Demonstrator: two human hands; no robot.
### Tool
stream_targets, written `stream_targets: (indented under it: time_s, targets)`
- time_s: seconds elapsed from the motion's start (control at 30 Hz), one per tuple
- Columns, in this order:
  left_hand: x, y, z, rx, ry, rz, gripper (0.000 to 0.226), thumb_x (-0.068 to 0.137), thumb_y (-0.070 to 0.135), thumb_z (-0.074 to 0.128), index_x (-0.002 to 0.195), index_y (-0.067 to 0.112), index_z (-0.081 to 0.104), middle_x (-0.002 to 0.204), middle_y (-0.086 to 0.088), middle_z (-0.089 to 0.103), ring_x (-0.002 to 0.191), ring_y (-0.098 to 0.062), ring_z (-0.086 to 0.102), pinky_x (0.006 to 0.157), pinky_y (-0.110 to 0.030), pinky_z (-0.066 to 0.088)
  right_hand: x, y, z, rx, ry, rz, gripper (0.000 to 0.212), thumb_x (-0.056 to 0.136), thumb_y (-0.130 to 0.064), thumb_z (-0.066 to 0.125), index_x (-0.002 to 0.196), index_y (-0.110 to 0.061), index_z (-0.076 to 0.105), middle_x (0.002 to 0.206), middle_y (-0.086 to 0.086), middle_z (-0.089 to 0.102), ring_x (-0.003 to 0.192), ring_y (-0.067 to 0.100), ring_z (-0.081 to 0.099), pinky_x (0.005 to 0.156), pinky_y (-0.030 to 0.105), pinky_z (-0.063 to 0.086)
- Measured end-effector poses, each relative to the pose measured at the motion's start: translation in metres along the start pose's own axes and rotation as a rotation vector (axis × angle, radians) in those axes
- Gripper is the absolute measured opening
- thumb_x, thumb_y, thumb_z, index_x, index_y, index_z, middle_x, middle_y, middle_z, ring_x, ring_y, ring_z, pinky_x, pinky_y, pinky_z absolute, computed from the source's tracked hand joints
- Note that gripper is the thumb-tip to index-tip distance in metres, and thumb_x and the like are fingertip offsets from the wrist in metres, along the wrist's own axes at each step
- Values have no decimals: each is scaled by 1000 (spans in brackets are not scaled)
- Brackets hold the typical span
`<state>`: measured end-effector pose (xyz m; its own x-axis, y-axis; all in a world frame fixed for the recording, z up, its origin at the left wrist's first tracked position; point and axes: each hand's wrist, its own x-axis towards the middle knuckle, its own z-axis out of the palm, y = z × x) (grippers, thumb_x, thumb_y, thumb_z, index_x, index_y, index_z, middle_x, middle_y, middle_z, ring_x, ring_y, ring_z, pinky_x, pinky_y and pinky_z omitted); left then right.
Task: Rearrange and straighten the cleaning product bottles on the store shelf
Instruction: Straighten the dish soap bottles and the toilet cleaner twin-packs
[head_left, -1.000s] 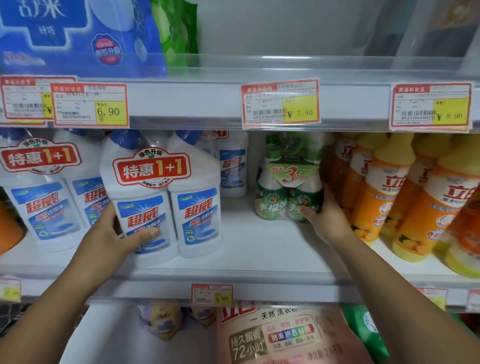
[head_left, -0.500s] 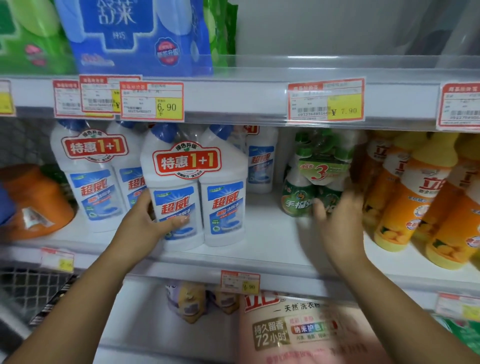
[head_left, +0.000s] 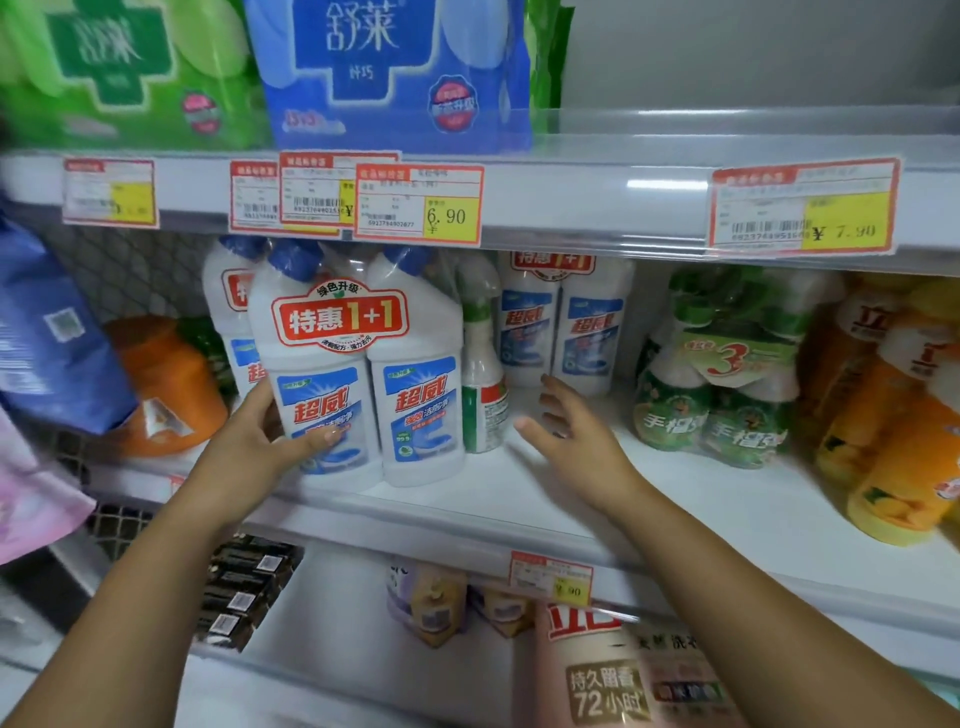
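Two hands up at the shelf; within the last second, pulled the right hand off the triple pack and brought it leftward; hovers now with fingers spread and straight, gripping nothing, just right of the spray bottle and in front of the rear twin pack; seems to touch neither. Left the triple pack upright beside the orange bottles; probably finished with that one. Kept the left hand on the front twin pack; thumb across the label, fingers curled round its left side, a firm hold; stands near the shelf's front edge, overlapping another pack behind it; cannot tell whether lifted or resting. Likely means a turn to the white bottles next: squaring the front twin pack and sorting out the spray bottle tucked just beside it.
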<state>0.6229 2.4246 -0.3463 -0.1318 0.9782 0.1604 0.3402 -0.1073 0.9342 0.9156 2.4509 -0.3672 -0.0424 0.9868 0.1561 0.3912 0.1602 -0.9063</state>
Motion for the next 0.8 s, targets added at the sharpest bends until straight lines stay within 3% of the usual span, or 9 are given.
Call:
stream_targets:
  time_s: [0.1, 0.17, 0.23, 0.27, 0.43, 0.53, 0.63, 0.73, 0.8]
  targets:
    - [3, -2, -4, -6, -27, 15, 47, 73, 20, 76, 113, 34, 56, 106, 16, 70, 97, -1, 66, 72, -18, 51, 14, -6, 17, 33, -33, -44, 72, 88, -29, 65, 149, -24, 25, 148, -2, 39, 132, 15, 42, 103, 23, 37]
    - [4, -3, -5, -4, -33, 24, 44, 75, 17, 75, 110, 37, 55, 102, 23, 70, 95, 4, 65, 65, -10, 50, 23, -12, 26, 86, -73, -80, 64, 86, -19, 68, 139, -32, 33, 130, -16, 48, 114, 0, 51, 92, 9, 41]
    - [6, -4, -6, -12, -27, 28, 44, 76, 17, 74, 110, 38, 55, 102, 22, 70, 94, 5, 64, 63, -9, 50, 32, -15, 32, 86, -93, -99, 60, 82, -13, 71, 123, -39, 36, 114, -21, 52, 95, -11, 52, 89, 12, 45]
    - [7, -5, -7, -14, -22, 28, 44, 76, 18, 73, 111, 38, 55, 104, 19, 70, 95, 5, 64, 66, -11, 50, 36, -15, 34, 78, -90, -100, 60, 81, -13, 73, 120, -39, 36, 111, -19, 53, 92, -12, 52, 89, 15, 46]
    - [10, -12, -8, -31, -4, 15, 49, 76, 23, 73, 118, 36, 54, 111, 14, 68, 102, -4, 65, 76, -22, 50, 41, -13, 23, 8, -109, -103, 61, 76, -13, 77, 123, -30, 43, 107, -15, 55, 91, -3, 57, 70, 3, 42]
    - [6, -7, -4, -23, 17, 26, 47, 78, 21, 72, 119, 33, 54, 107, 13, 69, 95, 1, 65, 70, -16, 48, 26, -8, -5, -41, -143, -87, 59, 77, -13, 77, 120, -31, 41, 106, -16, 57, 91, -3, 57, 71, 1, 43]
    - [1, 0, 4, -31, 28, 46, 41, 82, 14, 69, 117, 30, 53, 101, 15, 67, 80, 11, 63, 58, -9, 45, 3, 2, -46, -53, -190, -1, 68, 76, -16, 78, 132, -27, 42, 116, -14, 61, 103, 3, 59, 85, 14, 48]
    - [-1, 6, 14, -59, 2, 43, 42, 82, 14, 69, 118, 26, 53, 105, 12, 67, 90, -2, 63, 65, -18, 45, -22, 13, -89, -32, -224, 67, 78, 74, -19, 80, 140, -32, 40, 125, -12, 63, 114, 8, 60, 100, 34, 48]
    - [0, 7, 20, -73, -14, 33, 44, 80, 14, 71, 119, 25, 54, 106, 10, 68, 96, -7, 64, 70, -24, 48, -39, 17, -117, -18, -245, 105, 77, 75, -17, 79, 140, -34, 39, 127, -13, 62, 116, 7, 58, 101, 34, 47]
